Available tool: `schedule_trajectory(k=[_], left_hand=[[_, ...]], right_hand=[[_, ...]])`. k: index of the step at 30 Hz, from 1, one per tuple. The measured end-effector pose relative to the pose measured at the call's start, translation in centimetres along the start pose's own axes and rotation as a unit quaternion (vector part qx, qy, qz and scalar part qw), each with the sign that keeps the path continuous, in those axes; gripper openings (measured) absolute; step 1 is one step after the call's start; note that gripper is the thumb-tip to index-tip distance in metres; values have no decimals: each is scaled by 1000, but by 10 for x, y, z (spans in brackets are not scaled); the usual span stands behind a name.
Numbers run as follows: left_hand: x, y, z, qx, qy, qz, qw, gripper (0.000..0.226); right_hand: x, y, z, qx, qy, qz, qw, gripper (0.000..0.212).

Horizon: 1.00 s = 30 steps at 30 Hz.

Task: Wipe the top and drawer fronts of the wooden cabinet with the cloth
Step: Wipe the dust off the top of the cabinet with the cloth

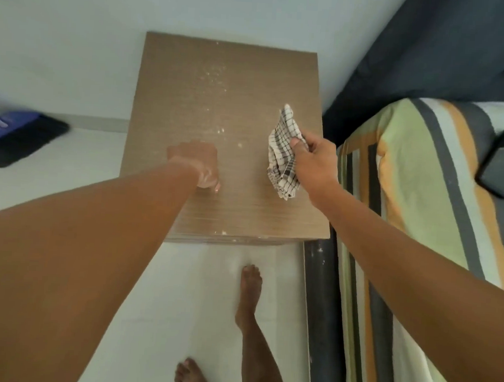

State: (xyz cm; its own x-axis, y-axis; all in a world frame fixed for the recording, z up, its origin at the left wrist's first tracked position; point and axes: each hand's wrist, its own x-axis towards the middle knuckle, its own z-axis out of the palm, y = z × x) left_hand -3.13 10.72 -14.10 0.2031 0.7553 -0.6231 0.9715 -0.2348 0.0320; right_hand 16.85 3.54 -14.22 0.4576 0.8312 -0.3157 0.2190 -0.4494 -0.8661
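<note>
Two hands over the wooden cabinet top (242, 81). Left hand (198, 164) blurred, fingers curled, empty, near the front-left edge. White powder specks (215, 73) run mid-top. Right hand (314, 162) clamps the checked cloth (282, 151) near the right edge; bed (422, 183) close alongside.

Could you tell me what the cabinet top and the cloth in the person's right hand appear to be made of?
The cabinet top looks like wood or a wood-grain laminate, going by its fine parallel grain lines and matte tan finish; which of the two cannot be told. White specks dot its middle. The cloth, bunched in the right hand, appears to be thin woven fabric, probably cotton, white with a dark check pattern and soft folds.
</note>
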Motion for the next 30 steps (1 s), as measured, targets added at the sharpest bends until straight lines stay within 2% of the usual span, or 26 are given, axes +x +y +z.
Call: schedule_trajectory(k=[4,8,11,13,14,17,21,24,30], left_hand=[[56,4,-45,-55,31,-1,998,68],[105,-11,-77,-100,48,-7,994,74],[122,-31,-90,-132,46,-32,990,80],[127,-47,-94,-113,45,-49,991,85],[128,-53,-94,-97,39,-60,993,87],[128,-63,-88,-47,0,-72,996,99],[131,-65,-85,-35,-4,-77,996,106],[133,-69,-84,-49,-2,-77,996,107],[136,-76,-76,-41,-7,-67,997,108]], right_hand=[[98,-32,0,17,80,-7,997,28],[187,-51,11,-19,102,-23,994,29],[235,-50,31,-106,82,-40,990,35],[249,-42,52,-183,27,-58,981,41],[252,-36,66,-242,-1,-92,966,44],[255,-25,108,-416,-40,-203,886,51],[266,-52,153,-430,-141,-267,851,54],[278,-75,184,-453,-216,-317,805,54],[290,-82,201,-480,-251,-374,753,54]])
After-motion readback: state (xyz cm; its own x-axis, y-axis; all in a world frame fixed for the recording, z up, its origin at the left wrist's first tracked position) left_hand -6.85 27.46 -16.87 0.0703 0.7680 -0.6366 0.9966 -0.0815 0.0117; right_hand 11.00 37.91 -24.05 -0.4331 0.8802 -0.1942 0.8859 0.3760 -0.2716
